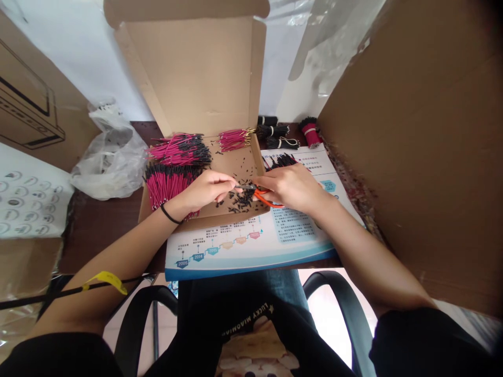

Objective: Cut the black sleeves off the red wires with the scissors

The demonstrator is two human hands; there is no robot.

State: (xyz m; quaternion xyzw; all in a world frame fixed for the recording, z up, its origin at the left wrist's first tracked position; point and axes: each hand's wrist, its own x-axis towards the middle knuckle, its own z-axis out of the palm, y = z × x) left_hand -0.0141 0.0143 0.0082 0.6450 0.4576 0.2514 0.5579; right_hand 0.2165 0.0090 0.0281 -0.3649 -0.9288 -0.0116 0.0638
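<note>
My right hand [288, 184] is closed around orange-handled scissors [269, 200], their metal blades pointing left over an open cardboard box [220, 215]. At the blade tips my left hand [210, 188] is pinched shut; whatever lies between its fingertips is too small to name. Beneath the blades, short black offcuts [244, 200] are scattered on the box floor. Two heaps of red and black wires fill the box's left side, an upper heap [181, 149] and a lower heap [168, 183], the lower one partly hidden by my left hand. A smaller red wire bundle [234, 139] lies at the back.
Banded black wire bundles [280, 137] and a red bundle [310, 132] lie behind the box. More black-ended wires [281, 161] rest beside my right hand on a printed sheet [236, 256]. A clear plastic bag [112, 162] sits left; a tall cardboard wall [412, 131] rises right.
</note>
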